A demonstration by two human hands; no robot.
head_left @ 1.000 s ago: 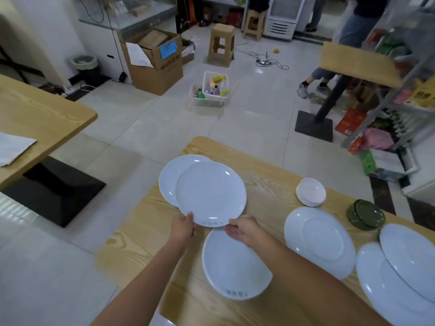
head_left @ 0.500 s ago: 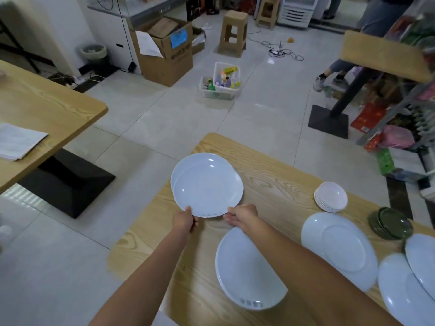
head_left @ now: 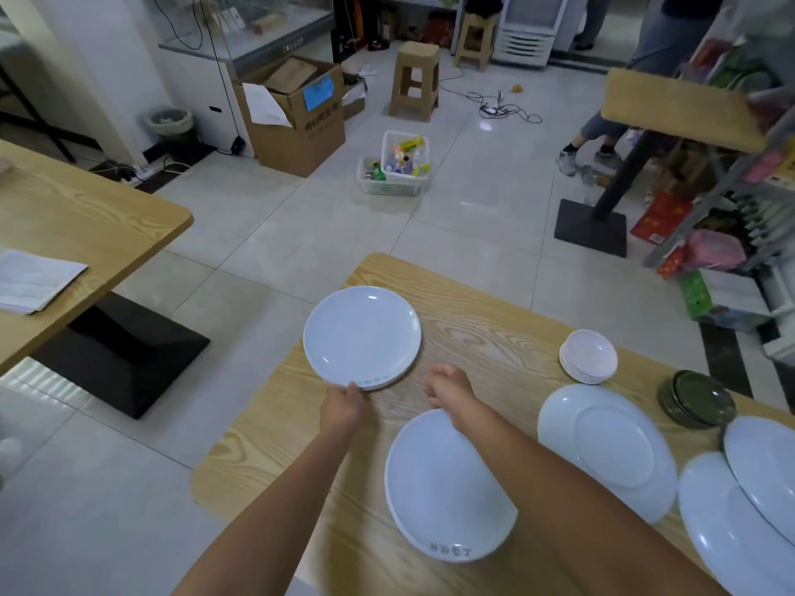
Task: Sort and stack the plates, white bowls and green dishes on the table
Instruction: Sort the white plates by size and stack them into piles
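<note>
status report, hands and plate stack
Left hand grips plate stack rim. Right hand free, loosely curled. Single plate nearby, not blocking.

Both bare forearms extend forward from the lower edge of the view. The left hand (head_left: 344,408) pinches the near rim of the plate stack (head_left: 362,337). The right hand (head_left: 447,385) is free, fingers loosely curled, holding nothing.
</note>
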